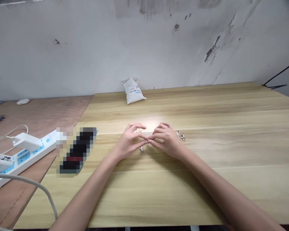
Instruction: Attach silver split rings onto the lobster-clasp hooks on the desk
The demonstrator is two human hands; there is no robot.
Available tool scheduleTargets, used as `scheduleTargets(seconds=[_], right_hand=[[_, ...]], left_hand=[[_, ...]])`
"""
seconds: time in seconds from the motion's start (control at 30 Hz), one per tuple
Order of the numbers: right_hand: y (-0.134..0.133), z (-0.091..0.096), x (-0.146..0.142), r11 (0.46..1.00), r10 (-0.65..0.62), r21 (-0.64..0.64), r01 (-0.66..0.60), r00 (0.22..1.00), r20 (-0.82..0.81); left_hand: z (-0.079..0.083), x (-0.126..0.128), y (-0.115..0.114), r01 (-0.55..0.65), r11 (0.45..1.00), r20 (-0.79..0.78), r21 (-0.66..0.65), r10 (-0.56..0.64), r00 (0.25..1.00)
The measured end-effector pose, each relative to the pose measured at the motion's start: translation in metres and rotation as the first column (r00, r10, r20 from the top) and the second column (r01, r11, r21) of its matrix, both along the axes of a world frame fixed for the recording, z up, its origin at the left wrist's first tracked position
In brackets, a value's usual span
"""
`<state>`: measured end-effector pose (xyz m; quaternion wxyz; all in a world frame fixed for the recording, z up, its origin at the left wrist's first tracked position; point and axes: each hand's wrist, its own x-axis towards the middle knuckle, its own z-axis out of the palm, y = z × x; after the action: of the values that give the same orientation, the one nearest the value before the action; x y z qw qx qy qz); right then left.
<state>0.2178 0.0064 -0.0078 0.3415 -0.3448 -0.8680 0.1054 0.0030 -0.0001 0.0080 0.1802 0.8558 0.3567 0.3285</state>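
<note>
Over the middle of the wooden table, my left hand (pixel 130 141) and my right hand (pixel 167 140) meet at the fingertips. Both pinch a small shiny metal piece (pixel 148 140), probably a ring or clasp part; the fingers cover most of it. Just below my left fingers a metal lobster clasp (pixel 141 149) shows, and I cannot tell whether it is joined to the held piece. Part of another metal piece peeks out behind my left hand. Beside my right hand, on its right, lie metal lobster clasps (pixel 180 136) in a small group.
A white labelled pouch (pixel 134 91) lies near the wall. To the left is a pixelated phone-like object (pixel 78 150). Further left a white power strip (pixel 24 158) holds plugged-in chargers, and a white cable (pixel 42 186) loops near my left forearm. Black cables (pixel 276 86) are at the far right.
</note>
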Motion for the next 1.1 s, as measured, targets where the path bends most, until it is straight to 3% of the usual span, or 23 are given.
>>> scheduleTargets(seconds=[0.37,0.57,0.73,0.9,1.1], right_hand=[[-0.004,0.004,0.002,0.994,0.111,-0.01,-0.111,0.992,0.053],[-0.001,0.006,0.002,0.997,0.054,0.055,-0.056,0.998,0.036],[-0.002,0.007,0.001,0.996,-0.01,0.089,0.008,1.0,0.02],[-0.005,0.009,0.0,0.998,-0.018,0.069,0.014,0.998,0.054],[-0.006,0.008,0.0,0.998,0.001,0.066,-0.006,0.998,0.066]], left_hand=[[0.009,-0.008,-0.002,0.075,0.982,-0.108,-0.172,-0.094,0.99],[0.013,-0.008,-0.002,-0.018,0.985,-0.088,-0.171,0.003,0.996],[0.006,-0.004,-0.003,-0.068,0.975,-0.013,-0.21,0.067,0.998],[0.0,-0.005,-0.001,-0.064,0.988,-0.053,-0.139,0.057,0.997],[0.003,-0.004,0.001,-0.023,0.999,-0.021,-0.036,0.022,1.0]])
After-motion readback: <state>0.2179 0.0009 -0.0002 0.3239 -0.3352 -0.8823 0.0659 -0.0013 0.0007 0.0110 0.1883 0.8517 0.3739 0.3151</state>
